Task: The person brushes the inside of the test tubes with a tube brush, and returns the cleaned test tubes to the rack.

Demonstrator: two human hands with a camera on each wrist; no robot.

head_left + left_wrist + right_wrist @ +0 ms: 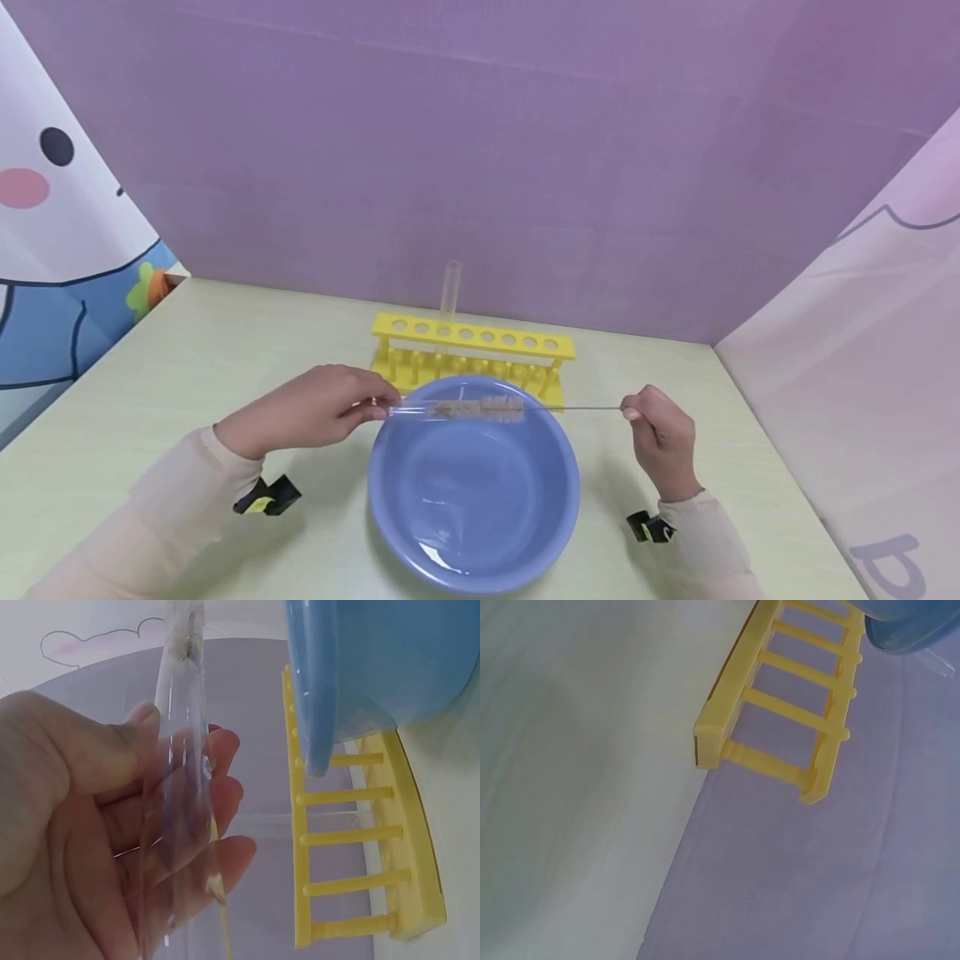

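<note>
My left hand (322,408) pinches a clear glass test tube (176,825) between thumb and fingers, near one end. The tube lies roughly level above the far part of a blue basin (472,575). A test tube brush (487,407) has its pale bristles inside the tube. Its thin wire handle runs right to my right hand (662,442), which grips the end with curled fingers. The right wrist view does not show that hand. In the left wrist view, the bristles appear near the top edge.
Behind the basin stands a yellow test tube rack (562,346), with one upright clear test tube (451,287) in a hole left of its middle. The basin's far rim overlaps the rack in the head view. A purple backdrop (480,167) rises along the back edge of the pale table (262,325).
</note>
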